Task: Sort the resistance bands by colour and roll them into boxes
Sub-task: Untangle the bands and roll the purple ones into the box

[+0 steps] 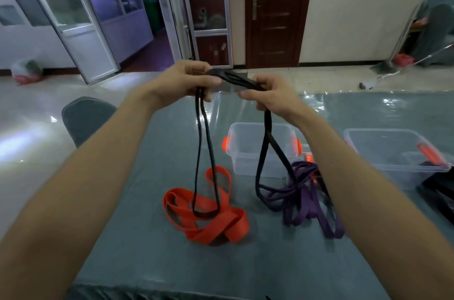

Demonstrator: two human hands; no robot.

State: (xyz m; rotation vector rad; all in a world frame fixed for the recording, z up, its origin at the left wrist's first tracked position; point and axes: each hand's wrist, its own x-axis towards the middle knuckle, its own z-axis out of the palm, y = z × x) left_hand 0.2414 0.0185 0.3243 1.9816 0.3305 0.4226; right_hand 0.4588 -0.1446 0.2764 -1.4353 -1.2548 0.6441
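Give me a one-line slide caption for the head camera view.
Left hand and right hand grip a black band, its loops hanging over a red band and purple bands on the table.

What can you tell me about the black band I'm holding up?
The black band is a long, narrow, flat, rubbery-looking strip, bunched into several strands. The left hand and right hand grip it above the table. Two loops hang down, one over the red band, one beside the purple bands.
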